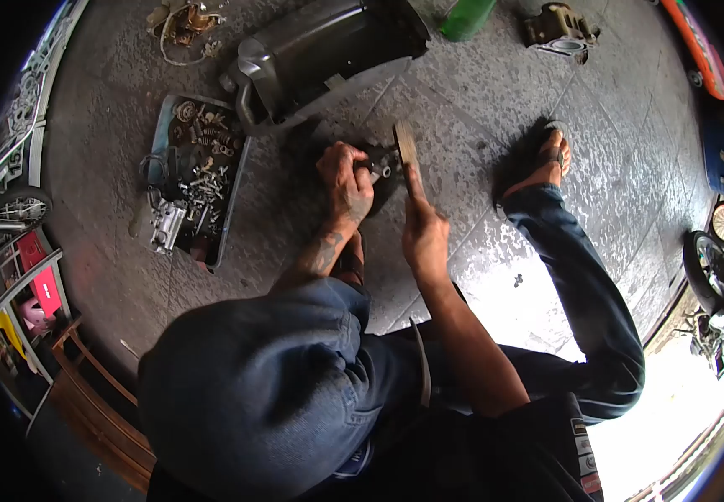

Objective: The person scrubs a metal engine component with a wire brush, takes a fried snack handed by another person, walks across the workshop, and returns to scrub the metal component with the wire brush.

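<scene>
My left hand (347,182) is closed around a dark metal part with a round, ring-like end (385,171), low over the floor. Most of that part is hidden by my fingers, so its exact kind does not show. My right hand (426,238) grips the handle of a brush (406,144) with pale, flat bristles that point away from me. The brush is beside the metal part; whether they touch I cannot tell. To the left lies a tray (237,180) of bolts (205,191), springs and small metal pieces.
A large dark metal pan (328,63) lies ahead of my hands. Beyond are a green bottle (467,18) and an engine cylinder (560,32). My bent leg (584,276) and sandalled foot (553,155) are on the right. A wooden chair (94,418) stands behind left; a motorcycle (718,289) is far right.
</scene>
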### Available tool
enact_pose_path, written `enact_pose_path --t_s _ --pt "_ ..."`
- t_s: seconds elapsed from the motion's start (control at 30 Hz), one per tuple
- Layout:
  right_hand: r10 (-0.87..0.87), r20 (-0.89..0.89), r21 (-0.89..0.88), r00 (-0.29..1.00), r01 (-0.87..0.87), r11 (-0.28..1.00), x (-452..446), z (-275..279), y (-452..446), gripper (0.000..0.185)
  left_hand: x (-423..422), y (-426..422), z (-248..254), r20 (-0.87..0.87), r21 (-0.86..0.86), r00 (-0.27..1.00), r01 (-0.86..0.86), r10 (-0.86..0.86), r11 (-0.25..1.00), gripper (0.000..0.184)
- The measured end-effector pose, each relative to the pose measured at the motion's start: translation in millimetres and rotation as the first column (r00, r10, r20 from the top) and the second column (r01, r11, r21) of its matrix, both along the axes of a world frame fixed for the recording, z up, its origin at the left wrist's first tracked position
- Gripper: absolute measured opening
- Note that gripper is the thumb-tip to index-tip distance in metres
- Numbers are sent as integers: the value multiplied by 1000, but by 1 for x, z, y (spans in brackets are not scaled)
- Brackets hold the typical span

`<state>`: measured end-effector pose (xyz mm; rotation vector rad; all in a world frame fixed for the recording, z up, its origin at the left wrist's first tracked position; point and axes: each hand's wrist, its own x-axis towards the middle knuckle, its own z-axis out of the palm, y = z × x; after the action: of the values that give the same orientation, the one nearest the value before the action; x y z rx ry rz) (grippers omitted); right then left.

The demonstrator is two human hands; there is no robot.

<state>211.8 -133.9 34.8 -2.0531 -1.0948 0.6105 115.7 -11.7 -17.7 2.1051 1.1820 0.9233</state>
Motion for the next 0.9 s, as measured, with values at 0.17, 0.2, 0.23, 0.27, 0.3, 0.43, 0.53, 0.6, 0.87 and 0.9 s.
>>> enact_pose_path --t_s 0.17,0.2,0.23,0.27,0.3,0.43,0.53,0.6,0.87,0.9 --pt "-291 20 -242 957 287 927 50 -21 -22 43 1 1 -6 22 28 1000 -19 18 999 11" --pt "-309 -45 -119 950 302 946 47 -8 -17 44 3 7 -6 25 31 999 -24 23 999 11" --pt "-316 -117 -3 942 317 948 37 6 -12 45 3 11 -4 16 8 1000 -24 24 1000 11" --pt "-222 -44 84 974 225 971 25 4 -15 48 0 4 1 0 -38 1000 -11 11 999 11" --pt "-177 -25 77 984 178 981 14 4 -10 49 0 1 3 -8 -71 1000 1 -2 997 11" --pt "-258 -112 -247 960 224 943 0 3 19 53 3 1 -1 -1 -4 999 -52 52 999 11" --pt "-390 -191 -54 901 387 920 9 0 28 53 0 -7 -1 -11 -24 999 -44 44 999 11" --pt "-374 -223 8 900 385 923 -7 6 26 50 2 0 -1 -19 -19 998 -53 53 998 13" --pt "-532 -241 -135 812 515 847 6 -20 40 42 2 -3 6 -38 -32 998 -52 51 998 13" --pt "-546 -220 20 808 564 826 16 -34 32 43 2 0 4 -11 -20 999 -43 43 999 12"
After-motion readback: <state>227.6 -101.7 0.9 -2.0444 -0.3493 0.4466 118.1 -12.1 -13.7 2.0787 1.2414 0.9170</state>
